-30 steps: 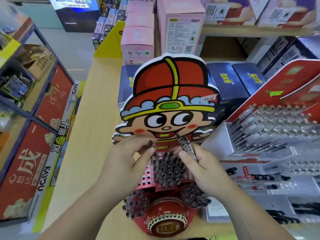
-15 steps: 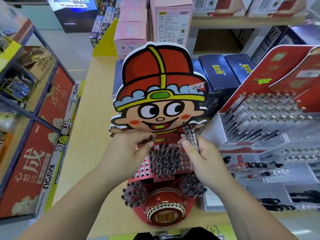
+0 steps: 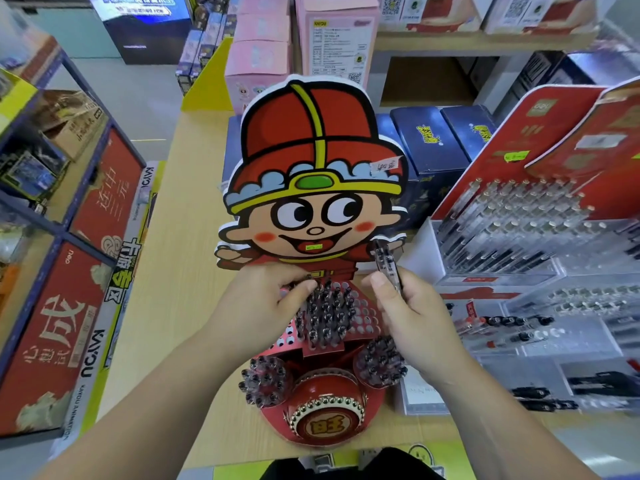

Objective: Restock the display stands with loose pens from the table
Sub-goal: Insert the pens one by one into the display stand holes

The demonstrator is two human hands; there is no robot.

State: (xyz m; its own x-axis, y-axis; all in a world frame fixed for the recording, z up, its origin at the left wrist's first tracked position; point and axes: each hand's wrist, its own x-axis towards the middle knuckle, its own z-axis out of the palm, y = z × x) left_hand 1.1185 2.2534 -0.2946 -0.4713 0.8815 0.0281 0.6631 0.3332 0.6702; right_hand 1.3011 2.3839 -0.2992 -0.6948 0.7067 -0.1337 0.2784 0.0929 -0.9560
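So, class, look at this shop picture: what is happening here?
A person is filling a cartoon-figure pen stand on a wooden table. The right hand grips a small bunch of pens, upright. The left hand pinches one pen at the top of the stand's hole grid. The middle holes are filled; several side holes are empty.

A gold 旺 marks the red drum [image 3: 327, 427] of the display stand [image 3: 313, 161], lower centre. The pink box [image 3: 337, 46], top centre, reads KAYOU. At left, the upper red panel [image 3: 110, 199] shows 连中三元, the lower red panel [image 3: 52, 323] 成.
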